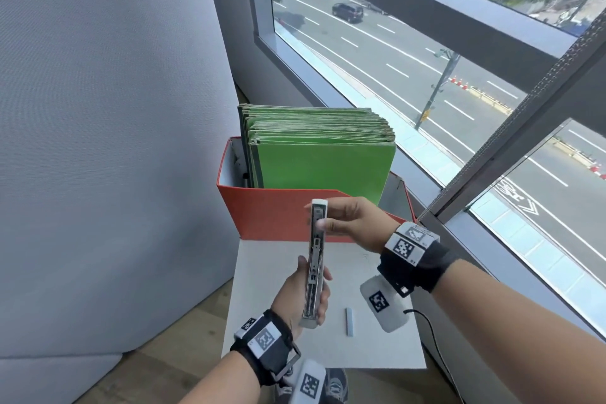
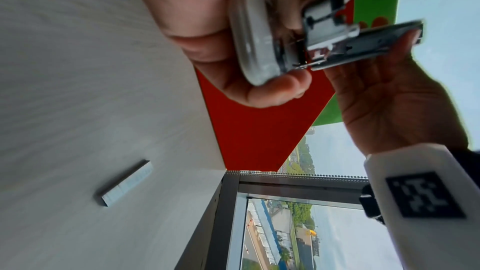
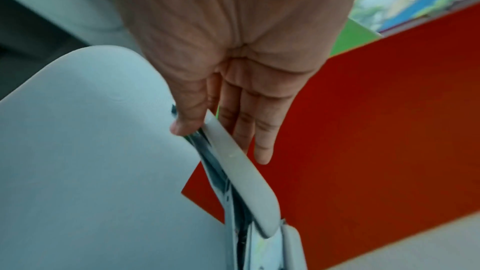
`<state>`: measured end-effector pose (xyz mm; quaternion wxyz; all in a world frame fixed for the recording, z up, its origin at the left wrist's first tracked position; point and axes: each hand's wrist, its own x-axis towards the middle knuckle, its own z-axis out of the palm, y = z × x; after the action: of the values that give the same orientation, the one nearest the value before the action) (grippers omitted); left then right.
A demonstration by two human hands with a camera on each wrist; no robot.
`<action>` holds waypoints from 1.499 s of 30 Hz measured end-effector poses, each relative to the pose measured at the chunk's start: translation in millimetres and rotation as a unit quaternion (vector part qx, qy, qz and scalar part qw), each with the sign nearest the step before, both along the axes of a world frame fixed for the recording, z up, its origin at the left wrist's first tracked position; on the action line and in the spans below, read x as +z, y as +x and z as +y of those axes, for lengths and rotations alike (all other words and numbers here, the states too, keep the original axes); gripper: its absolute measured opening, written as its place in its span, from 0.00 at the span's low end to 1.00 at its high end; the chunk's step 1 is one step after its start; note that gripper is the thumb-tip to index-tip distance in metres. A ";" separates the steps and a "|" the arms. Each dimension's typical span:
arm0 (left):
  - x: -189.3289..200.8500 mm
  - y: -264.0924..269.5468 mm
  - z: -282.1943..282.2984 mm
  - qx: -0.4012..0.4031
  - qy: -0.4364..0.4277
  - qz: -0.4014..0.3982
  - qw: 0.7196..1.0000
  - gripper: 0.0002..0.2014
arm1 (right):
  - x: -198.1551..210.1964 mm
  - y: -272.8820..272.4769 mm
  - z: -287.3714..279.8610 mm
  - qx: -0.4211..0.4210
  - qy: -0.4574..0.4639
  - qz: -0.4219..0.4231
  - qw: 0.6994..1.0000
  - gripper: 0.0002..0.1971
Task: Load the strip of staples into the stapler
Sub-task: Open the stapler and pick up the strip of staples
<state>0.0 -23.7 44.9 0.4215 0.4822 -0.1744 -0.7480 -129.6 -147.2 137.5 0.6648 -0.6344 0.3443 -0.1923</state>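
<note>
Above the bench (image 1: pixel 255 321), the stapler (image 1: pixel 315 259) is held swung open, its long axis running away from the body, near end low and far end raised toward the red box (image 1: pixel 272 207); the near end is wrapped by the curled fingers of the left hand (image 1: pixel 296 300), while the far end, the lid, is pinched by the right hand (image 1: pixel 352 223) between thumb and forefinger, the other fingers lying straight behind it in the right wrist view; the metal channel faces upward and is seen exposed along its length, though whether it holds any staples cannot be told. The strip (image 1: pixel 350 321) is not yet loaded; it lies flat on the bench, apart from both hands, just to the right of the left hand and below the right wrist, its long axis nearly parallel to the stapler. Both hands being occupied, the right is judged the natural one to be freed, since the strip lies on its side and the left already steadies the body; little turning of the strip should be needed, as its axis already matches the channel.
</note>
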 end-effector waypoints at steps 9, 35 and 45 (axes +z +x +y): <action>1.7 1.1 14.9 -0.030 -0.006 -0.059 0.998 0.33 | -47.5 2.6 5.9 -0.181 0.231 -0.036 0.955 0.06; -33.0 -12.7 -2.7 0.074 0.088 -0.129 0.985 0.29 | -173.9 -69.0 118.6 0.075 -0.270 0.402 0.871 0.29; -37.7 -3.8 -6.5 0.078 0.067 -0.172 0.980 0.28 | -135.8 -55.8 109.0 -0.050 -0.247 0.286 0.924 0.25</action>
<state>-3.8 -30.1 7.2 0.4091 0.6430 -0.1560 -0.6284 -185.5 -38.2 1.7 0.3497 -0.7885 0.4927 -0.1151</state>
